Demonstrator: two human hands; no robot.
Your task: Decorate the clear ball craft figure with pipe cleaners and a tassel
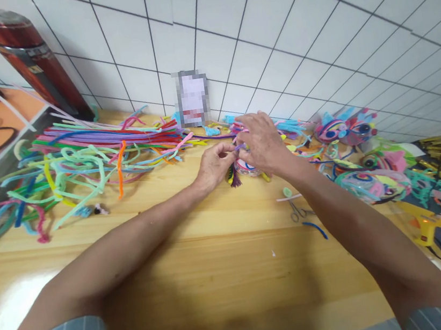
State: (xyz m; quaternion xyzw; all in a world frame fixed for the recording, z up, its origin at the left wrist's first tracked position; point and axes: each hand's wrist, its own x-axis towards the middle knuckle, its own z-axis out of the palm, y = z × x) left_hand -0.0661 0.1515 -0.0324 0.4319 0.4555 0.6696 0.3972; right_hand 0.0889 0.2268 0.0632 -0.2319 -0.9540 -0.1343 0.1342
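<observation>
My left hand (216, 166) is closed in a pinch on a purple pipe cleaner (238, 148). Opposite it, my right hand (262, 140) curls over a small colourful pipe-cleaner figure (248, 169), its fingers closed around the upper part. Both sets of fingertips meet near the figure's left side. A dark purple and yellow tassel-like end (234, 176) hangs below them. Much of the figure is hidden by my right hand.
Loose pipe cleaners (82, 167) lie at left before a red thermos (34, 62). A blurred upright rectangle (193, 98) leans on the tiled wall. Scissors (297, 211), a blue pipe-cleaner piece (316, 229), finished-looking figures (369, 183) and a yellow glue gun (427, 224) lie right.
</observation>
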